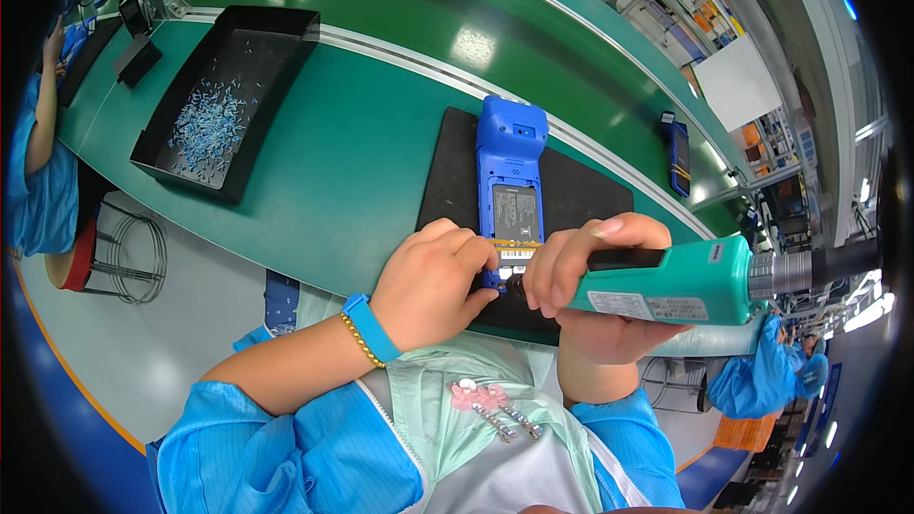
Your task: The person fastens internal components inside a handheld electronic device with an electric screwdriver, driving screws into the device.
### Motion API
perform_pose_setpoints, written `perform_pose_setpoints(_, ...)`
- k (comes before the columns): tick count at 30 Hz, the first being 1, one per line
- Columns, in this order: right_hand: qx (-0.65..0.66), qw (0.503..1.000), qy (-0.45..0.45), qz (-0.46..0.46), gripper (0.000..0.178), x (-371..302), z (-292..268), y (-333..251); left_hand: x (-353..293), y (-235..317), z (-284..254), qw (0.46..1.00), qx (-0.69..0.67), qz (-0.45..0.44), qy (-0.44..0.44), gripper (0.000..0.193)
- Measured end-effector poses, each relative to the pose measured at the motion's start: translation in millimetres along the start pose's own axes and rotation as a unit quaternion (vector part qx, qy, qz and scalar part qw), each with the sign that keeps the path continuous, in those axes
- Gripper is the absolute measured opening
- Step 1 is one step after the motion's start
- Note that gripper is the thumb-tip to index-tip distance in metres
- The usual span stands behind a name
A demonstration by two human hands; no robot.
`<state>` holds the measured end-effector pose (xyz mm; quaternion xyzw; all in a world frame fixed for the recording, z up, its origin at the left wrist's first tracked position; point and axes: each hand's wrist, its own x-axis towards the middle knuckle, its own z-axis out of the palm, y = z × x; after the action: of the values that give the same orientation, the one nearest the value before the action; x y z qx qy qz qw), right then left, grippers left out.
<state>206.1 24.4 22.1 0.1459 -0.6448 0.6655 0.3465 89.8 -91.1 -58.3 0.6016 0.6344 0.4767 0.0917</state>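
A blue handheld terminal (pixel 511 145) lies back side up, with a dark labelled battery (pixel 515 213) in its open bay. A thin yellow band crosses it below the battery. My left hand (pixel 424 281) grips the near end of the terminal between thumb and fingers. In my right hand (pixel 609 338) is a teal electric screwdriver (pixel 685 271), held sideways with its cable end to the right. Its dark tip meets the terminal's near end, close to my left fingertips. My fingers hide the exact contact spot.
Under the terminal is a black mat (pixel 452 171) on the green workbench (pixel 333 143). A black tray (pixel 276 86) of small blue and silver screws stands at the left. Beyond the metal rail, another terminal (pixel 679 157) lies on a green belt. Co-workers' blue sleeves (pixel 48 200) show at both sides.
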Motion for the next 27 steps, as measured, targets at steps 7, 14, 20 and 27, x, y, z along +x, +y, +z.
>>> perform_pose_setpoints(7, -0.076, 0.997, -0.008, 0.032, 0.081, -5, 3, 1, -1, -2, 1, 1.000, 0.003, 0.001, -0.003, 0.033)
perform_pose_setpoints(14, -0.041, 0.999, -0.035, 0.010, 0.036, -6, 4, -1, -2, -3, 2, 1.000, -0.004, 0.001, 0.001, 0.033)
perform_pose_setpoints(20, -0.065, 0.997, -0.034, 0.015, 0.037, -5, 5, -2, -2, -1, 1, 1.000, 0.001, 0.003, -0.004, 0.033)
perform_pose_setpoints(27, -0.015, 0.999, 0.030, 0.009, 0.090, 9, 14, -19, -2, -1, 0, 1.000, 0.009, -0.005, -0.004, 0.032)
